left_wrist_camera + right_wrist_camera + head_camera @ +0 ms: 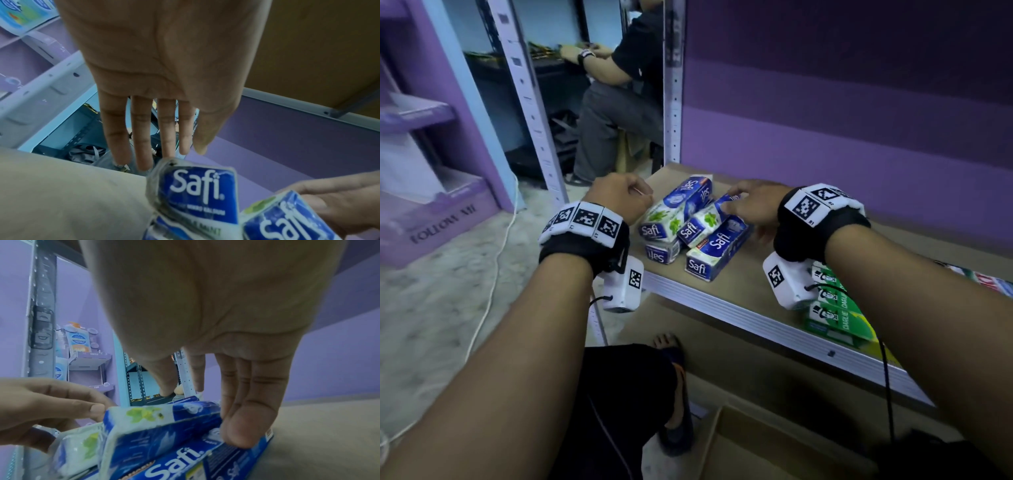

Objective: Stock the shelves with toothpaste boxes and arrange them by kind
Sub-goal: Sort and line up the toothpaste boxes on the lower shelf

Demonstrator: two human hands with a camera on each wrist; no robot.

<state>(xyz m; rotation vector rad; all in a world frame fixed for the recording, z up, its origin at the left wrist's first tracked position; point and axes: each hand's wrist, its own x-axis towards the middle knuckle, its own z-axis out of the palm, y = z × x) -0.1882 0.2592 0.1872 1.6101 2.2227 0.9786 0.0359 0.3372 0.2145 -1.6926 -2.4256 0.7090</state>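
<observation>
Brown shelf board [753, 291] at your knees carries green Darlie boxes [835, 318] near its front edge and a loose heap of Safi boxes [717, 255] farther in. Your right hand [751, 209] pinches the tilted top Safi box [705, 222]; your left hand [619, 198], fingers straight, touches the heap's side. Tug carelessly and the pile could slide off the edge.

Black wrist straps [585, 250] w/ white coded tag blocks, white cam boxes [624, 286] underneath, thin black cables.
</observation>
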